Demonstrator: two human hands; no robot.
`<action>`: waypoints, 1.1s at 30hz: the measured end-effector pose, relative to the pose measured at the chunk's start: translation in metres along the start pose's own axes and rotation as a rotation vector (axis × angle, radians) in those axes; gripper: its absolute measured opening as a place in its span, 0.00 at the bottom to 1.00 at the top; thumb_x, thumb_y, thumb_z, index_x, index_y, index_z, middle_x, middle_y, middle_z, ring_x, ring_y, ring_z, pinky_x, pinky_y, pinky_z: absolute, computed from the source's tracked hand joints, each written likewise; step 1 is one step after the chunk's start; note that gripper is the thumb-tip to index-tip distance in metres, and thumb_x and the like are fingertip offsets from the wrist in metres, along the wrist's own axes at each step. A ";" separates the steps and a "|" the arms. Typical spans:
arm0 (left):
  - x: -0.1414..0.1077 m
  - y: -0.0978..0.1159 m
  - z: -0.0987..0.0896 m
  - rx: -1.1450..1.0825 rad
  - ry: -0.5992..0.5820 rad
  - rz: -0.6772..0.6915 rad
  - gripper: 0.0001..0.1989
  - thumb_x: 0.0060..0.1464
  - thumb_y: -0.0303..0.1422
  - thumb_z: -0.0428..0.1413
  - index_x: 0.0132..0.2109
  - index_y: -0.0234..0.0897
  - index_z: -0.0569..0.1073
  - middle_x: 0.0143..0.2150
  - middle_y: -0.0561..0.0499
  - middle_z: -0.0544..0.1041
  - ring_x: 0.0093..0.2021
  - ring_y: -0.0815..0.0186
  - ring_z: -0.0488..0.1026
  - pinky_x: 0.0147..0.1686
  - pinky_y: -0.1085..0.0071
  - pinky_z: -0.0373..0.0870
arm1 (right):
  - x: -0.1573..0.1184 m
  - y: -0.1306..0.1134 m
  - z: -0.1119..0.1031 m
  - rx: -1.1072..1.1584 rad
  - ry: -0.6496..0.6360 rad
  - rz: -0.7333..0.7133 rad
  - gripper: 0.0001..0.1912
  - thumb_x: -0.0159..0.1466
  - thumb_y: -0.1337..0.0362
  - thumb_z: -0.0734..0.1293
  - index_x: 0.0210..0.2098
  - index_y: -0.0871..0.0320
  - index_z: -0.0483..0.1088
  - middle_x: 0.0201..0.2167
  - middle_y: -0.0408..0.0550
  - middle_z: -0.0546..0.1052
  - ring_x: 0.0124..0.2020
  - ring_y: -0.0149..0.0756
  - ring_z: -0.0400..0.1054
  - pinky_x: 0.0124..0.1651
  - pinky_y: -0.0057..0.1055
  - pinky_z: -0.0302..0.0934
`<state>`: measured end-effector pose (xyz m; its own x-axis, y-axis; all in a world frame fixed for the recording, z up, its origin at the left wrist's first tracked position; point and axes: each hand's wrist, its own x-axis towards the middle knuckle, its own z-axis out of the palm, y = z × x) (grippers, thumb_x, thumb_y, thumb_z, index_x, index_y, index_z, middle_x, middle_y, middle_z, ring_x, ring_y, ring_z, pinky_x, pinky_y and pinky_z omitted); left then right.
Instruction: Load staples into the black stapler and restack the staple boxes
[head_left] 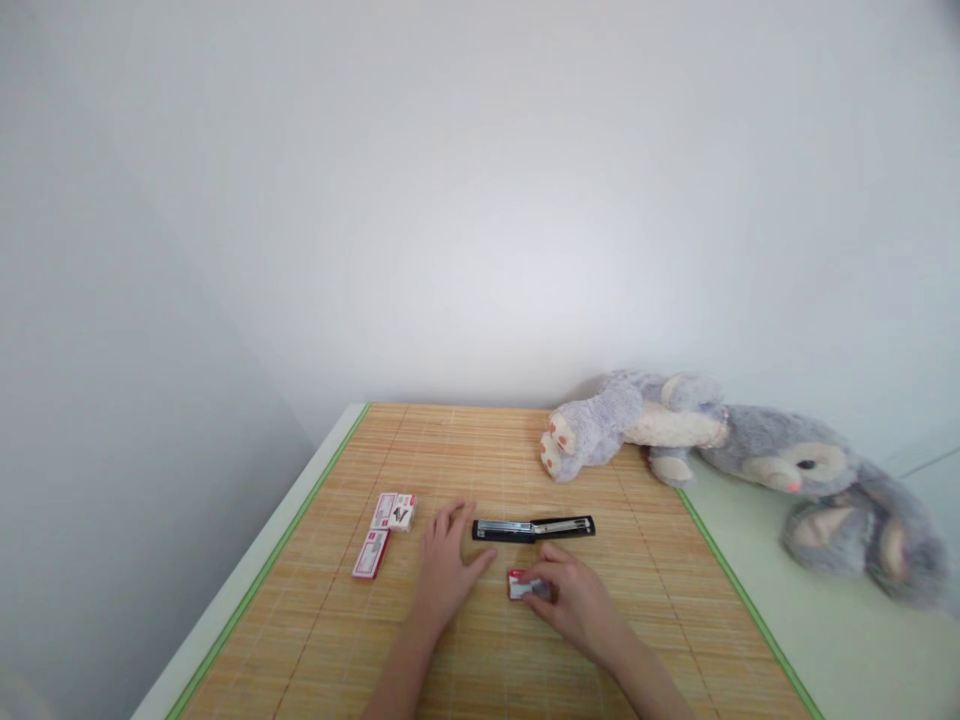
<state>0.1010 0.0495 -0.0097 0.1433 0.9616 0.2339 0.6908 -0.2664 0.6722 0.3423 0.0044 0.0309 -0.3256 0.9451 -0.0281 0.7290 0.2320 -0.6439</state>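
Observation:
An opened black stapler (504, 531) lies flat on the bamboo mat, its metal staple channel showing. My left hand (446, 565) rests beside the stapler's left end with fingers spread and nothing held. Just below the stapler, my right hand (574, 600) has its thumb and fingers closed on a small red and white staple box (517, 585) on the mat. The fingers partly cover the box, and a greyish part shows between them.
Several red and white small boxes (370, 554) are grouped on the left of the bamboo mat (322, 640). A grey plush rabbit (675, 425) lies across the mat's back right corner and onto the pale table top (862, 650). A white wall (480, 200) stands behind.

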 end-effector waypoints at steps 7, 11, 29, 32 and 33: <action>0.019 -0.004 -0.004 -0.025 -0.152 0.107 0.16 0.49 0.44 0.70 0.46 0.56 0.82 0.57 0.55 0.78 0.60 0.53 0.67 0.61 0.54 0.60 | 0.025 -0.009 -0.010 0.020 0.090 -0.038 0.09 0.67 0.61 0.68 0.43 0.50 0.80 0.35 0.43 0.73 0.36 0.35 0.70 0.40 0.29 0.60; 0.008 0.002 -0.001 -0.035 -0.189 0.127 0.15 0.49 0.45 0.70 0.45 0.56 0.83 0.59 0.55 0.77 0.61 0.53 0.66 0.61 0.54 0.59 | 0.035 -0.010 -0.014 -0.014 0.060 -0.038 0.08 0.66 0.61 0.68 0.42 0.48 0.81 0.33 0.42 0.72 0.34 0.35 0.69 0.38 0.29 0.58; 0.001 0.006 0.000 -0.061 -0.175 0.117 0.16 0.49 0.43 0.71 0.47 0.56 0.82 0.59 0.55 0.76 0.61 0.53 0.66 0.61 0.54 0.59 | 0.037 -0.015 -0.008 -0.084 0.003 0.011 0.08 0.66 0.61 0.68 0.41 0.47 0.81 0.34 0.42 0.73 0.34 0.34 0.70 0.37 0.28 0.56; 0.001 0.006 -0.001 -0.063 -0.174 0.116 0.16 0.49 0.43 0.71 0.47 0.56 0.82 0.59 0.55 0.76 0.62 0.53 0.66 0.62 0.54 0.59 | 0.036 -0.014 -0.009 -0.104 0.006 0.020 0.09 0.65 0.61 0.70 0.44 0.47 0.80 0.34 0.41 0.73 0.35 0.34 0.70 0.37 0.27 0.56; 0.001 0.006 -0.001 -0.064 -0.174 0.115 0.16 0.49 0.43 0.70 0.47 0.56 0.82 0.59 0.55 0.76 0.61 0.53 0.66 0.62 0.53 0.59 | 0.035 -0.012 -0.012 -0.112 0.012 0.026 0.09 0.64 0.60 0.70 0.45 0.47 0.79 0.34 0.41 0.74 0.35 0.35 0.70 0.37 0.27 0.56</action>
<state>0.1048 0.0490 -0.0047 0.3424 0.9199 0.1910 0.6171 -0.3735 0.6926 0.3291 0.0374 0.0465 -0.2995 0.9535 -0.0340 0.7997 0.2314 -0.5540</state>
